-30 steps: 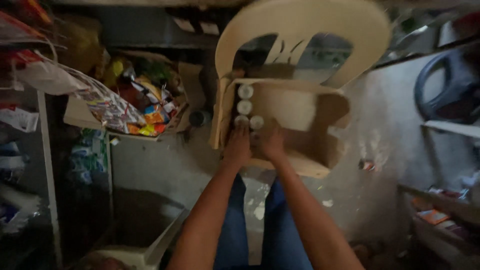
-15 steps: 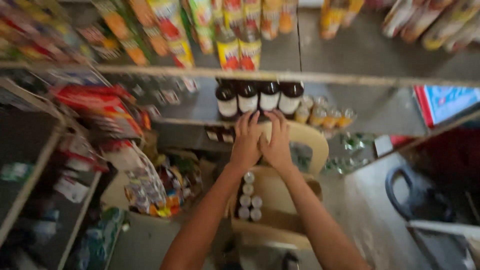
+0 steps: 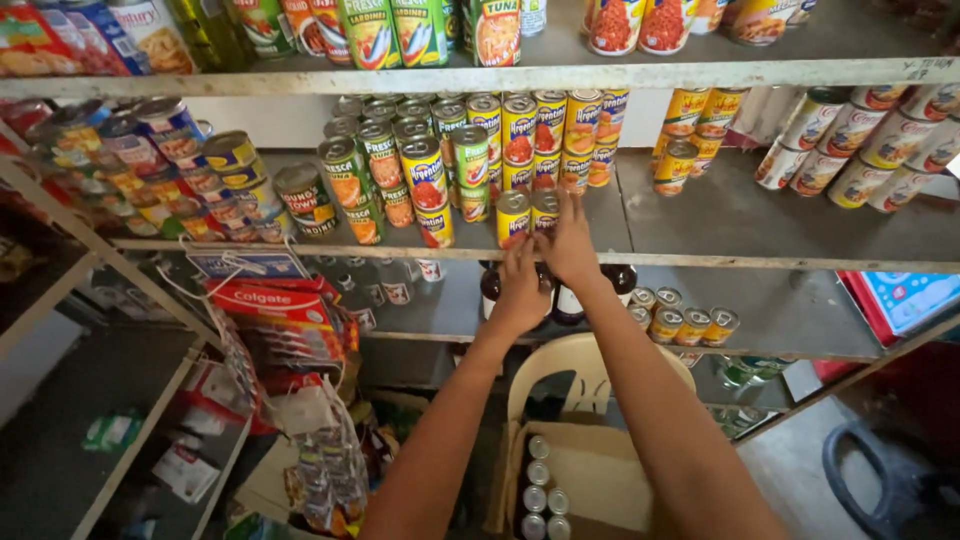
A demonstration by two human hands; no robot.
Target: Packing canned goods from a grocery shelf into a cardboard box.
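Observation:
Both my arms reach up to the middle shelf (image 3: 700, 258). Two small cans with yellow and blue labels stand at its front edge, the left can (image 3: 512, 217) and the right can (image 3: 545, 206). My left hand (image 3: 520, 292) has its fingers stretched up, tips touching the base of the left can. My right hand (image 3: 570, 245) has its fingers spread, resting against the right can. Neither hand wraps around a can. Behind them stand stacked cans (image 3: 520, 130) with red, green and yellow labels.
Below me a cardboard box (image 3: 590, 475) with several more cans (image 3: 538, 490) sits on a cream plastic chair (image 3: 560, 365). Dark bottles (image 3: 620, 280) and small cans (image 3: 690, 325) fill the lower shelf. Hanging sachets and boxes (image 3: 270, 305) crowd the left. Rows of cans line the top shelf (image 3: 500, 75).
My hands rose from the box on the chair up to the middle shelf, and my view lifted with them. Two cans now stand at the shelf's front edge.

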